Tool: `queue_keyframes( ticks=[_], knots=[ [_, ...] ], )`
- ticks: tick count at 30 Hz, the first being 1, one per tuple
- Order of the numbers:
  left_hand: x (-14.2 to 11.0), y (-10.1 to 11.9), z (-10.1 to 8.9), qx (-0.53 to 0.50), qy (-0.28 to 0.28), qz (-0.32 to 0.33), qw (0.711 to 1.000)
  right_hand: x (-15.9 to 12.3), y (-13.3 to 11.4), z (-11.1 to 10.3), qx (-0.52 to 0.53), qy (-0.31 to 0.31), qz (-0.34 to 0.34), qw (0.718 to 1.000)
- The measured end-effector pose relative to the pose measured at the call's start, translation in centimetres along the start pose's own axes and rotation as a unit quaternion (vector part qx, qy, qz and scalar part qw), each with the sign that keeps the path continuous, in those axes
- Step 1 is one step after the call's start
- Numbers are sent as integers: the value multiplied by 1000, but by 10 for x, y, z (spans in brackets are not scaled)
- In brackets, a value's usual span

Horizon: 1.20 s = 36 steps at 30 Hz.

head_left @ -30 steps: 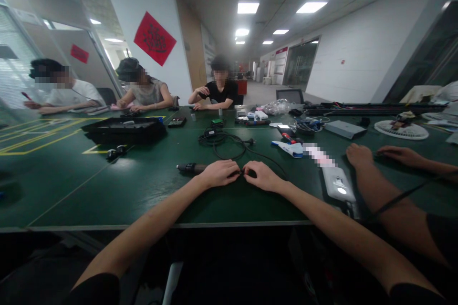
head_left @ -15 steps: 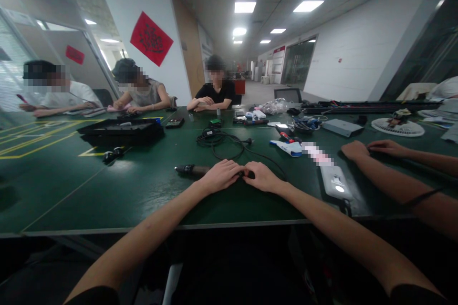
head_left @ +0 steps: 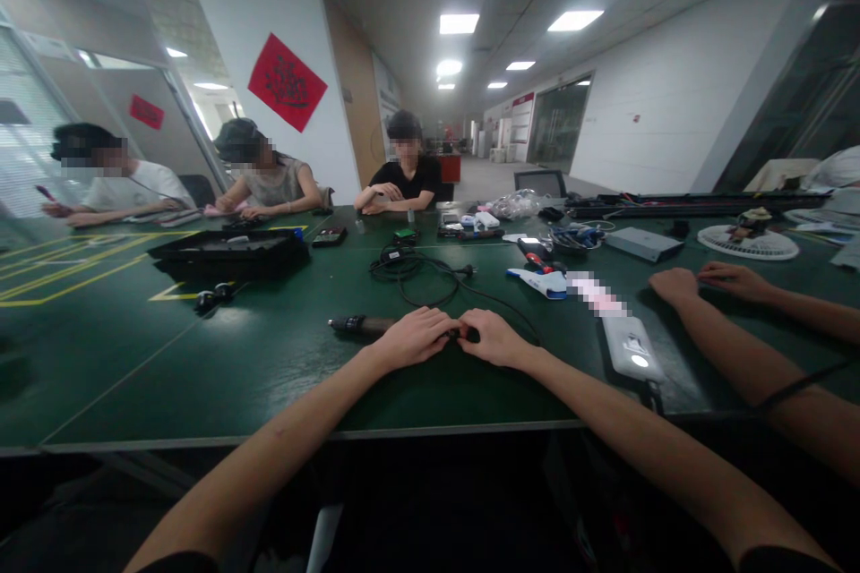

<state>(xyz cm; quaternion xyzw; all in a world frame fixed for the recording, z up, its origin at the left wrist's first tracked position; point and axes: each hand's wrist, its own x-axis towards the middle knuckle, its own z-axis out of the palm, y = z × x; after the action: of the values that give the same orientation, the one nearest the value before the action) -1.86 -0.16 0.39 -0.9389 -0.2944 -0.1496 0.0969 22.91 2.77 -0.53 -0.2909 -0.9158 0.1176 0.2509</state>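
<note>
A dark corded electric screwdriver (head_left: 359,325) lies sideways on the green table (head_left: 269,385), its tip pointing left. Around its rear body my left hand (head_left: 417,336) is closed, palm down. My right hand (head_left: 494,337) is pinched at the tool's tail end, with the fingertips of both hands almost meeting there; the exact grip is hidden. A black cable (head_left: 436,273) lies in loose loops beyond my hands, with a plug (head_left: 468,271) on top, and one strand runs down behind my right hand.
A black tray (head_left: 228,252) stands at left. A white device with a lit spot (head_left: 632,349) lies right, near a co-worker's hands (head_left: 678,285). Wires (head_left: 578,237), a grey box (head_left: 645,243) and a white fan-like disc (head_left: 748,240) are farther back. Several people sit around the table.
The camera view has tilted slightly, so everything sits a little lower. My hands stay on the screwdriver, with the right fingers shifting slightly at its tail end.
</note>
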Motion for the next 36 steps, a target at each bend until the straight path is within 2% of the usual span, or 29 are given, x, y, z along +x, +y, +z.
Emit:
queue_keyframes(
  ticks=[11, 17, 24, 30, 36],
  knots=[
    [-1, 1, 2, 17, -2, 10, 1000, 2, 1, 0, 6, 2, -3, 1000],
    [0, 4, 6, 26, 10, -12, 1000, 4, 3, 4, -5, 6, 7, 1000],
    [0, -2, 18, 17, 20, -12, 1000, 3, 4, 6, 20, 29, 22, 999],
    [1, -5, 24, 6, 34, -24, 999, 2, 5, 8, 37, 53, 13, 998],
    [1, -3, 23, 2, 36, -22, 999, -1, 5, 4, -11, 32, -24, 999]
  ],
)
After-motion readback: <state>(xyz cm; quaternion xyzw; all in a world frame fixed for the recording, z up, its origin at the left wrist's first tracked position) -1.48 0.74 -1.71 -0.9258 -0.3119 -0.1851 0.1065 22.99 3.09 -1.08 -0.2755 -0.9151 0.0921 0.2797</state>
